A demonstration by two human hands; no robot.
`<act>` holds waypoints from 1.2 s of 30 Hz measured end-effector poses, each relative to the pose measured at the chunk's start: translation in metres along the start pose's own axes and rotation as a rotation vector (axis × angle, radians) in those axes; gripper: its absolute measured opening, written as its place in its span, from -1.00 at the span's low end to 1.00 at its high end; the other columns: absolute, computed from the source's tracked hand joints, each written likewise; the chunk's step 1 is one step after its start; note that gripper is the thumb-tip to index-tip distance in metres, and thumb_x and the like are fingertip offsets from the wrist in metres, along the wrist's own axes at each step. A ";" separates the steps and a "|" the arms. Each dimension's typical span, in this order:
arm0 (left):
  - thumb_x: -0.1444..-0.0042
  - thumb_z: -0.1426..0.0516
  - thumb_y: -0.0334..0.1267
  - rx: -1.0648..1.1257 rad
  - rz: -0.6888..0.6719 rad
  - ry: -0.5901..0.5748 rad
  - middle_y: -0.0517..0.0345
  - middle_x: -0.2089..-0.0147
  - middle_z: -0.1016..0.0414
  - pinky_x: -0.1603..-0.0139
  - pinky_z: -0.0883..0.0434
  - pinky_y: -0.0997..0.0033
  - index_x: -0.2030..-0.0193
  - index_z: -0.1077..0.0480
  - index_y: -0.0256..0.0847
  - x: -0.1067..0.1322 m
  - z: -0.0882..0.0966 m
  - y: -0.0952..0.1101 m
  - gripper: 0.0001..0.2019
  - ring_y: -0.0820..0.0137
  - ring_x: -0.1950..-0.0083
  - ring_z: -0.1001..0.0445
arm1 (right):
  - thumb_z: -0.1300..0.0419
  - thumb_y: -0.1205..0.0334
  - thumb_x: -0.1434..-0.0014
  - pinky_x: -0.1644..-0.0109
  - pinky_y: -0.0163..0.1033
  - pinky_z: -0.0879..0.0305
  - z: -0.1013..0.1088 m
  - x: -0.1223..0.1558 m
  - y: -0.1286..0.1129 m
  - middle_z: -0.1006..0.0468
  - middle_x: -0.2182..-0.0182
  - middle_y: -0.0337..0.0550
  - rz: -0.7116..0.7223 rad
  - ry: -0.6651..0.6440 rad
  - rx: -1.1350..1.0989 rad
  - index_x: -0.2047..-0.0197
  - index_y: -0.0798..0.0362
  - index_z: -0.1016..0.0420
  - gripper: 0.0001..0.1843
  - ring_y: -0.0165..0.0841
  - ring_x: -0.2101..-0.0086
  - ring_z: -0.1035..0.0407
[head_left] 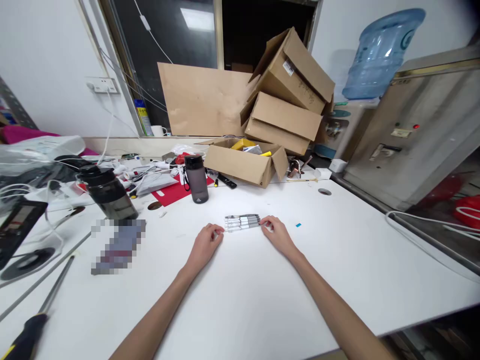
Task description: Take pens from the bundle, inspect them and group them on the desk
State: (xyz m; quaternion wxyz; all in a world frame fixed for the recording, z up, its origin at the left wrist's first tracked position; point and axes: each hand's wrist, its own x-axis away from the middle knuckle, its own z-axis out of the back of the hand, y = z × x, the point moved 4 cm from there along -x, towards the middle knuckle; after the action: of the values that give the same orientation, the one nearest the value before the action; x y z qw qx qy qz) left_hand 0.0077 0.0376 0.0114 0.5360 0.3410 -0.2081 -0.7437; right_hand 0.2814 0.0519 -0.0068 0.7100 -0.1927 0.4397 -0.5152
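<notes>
Several pens (242, 222) with clear, white and grey barrels lie side by side on the white table, forming a flat row between my two hands. At their left ends is my left hand (205, 244), its fingers curled and the fingertips pressed against the pen ends. My right hand (276, 233) bends in from the other side, thumb and forefinger brought together at the right ends of the pens. A small blue piece (298, 225) lies just to the right of that hand.
A grey tumbler (196, 180) and an open cardboard box (240, 162) stand behind the pens. To the left are a dark bottle (108, 192), a pixelated flat item (120, 247) and a screwdriver (33, 327). Cable holes (324, 191) pierce the tabletop (240, 300).
</notes>
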 end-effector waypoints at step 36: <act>-0.36 -0.01 -0.01 0.407 -0.025 -0.208 0.25 0.40 -0.40 0.28 -0.20 0.44 -0.01 -0.45 -0.14 0.015 -0.005 0.045 -0.68 0.38 0.36 -0.28 | 0.17 0.51 -0.31 0.09 -0.16 -0.17 0.002 0.016 -0.062 -0.41 0.37 -0.19 0.213 -0.148 0.258 0.34 -0.01 -0.24 -0.69 -0.26 0.32 -0.28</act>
State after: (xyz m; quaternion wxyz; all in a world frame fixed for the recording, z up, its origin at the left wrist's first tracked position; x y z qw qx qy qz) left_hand 0.0383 0.0081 0.0342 0.4226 0.3661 -0.4038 -0.7241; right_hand 0.2494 0.0125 0.0322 0.8097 -0.0899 0.3346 -0.4738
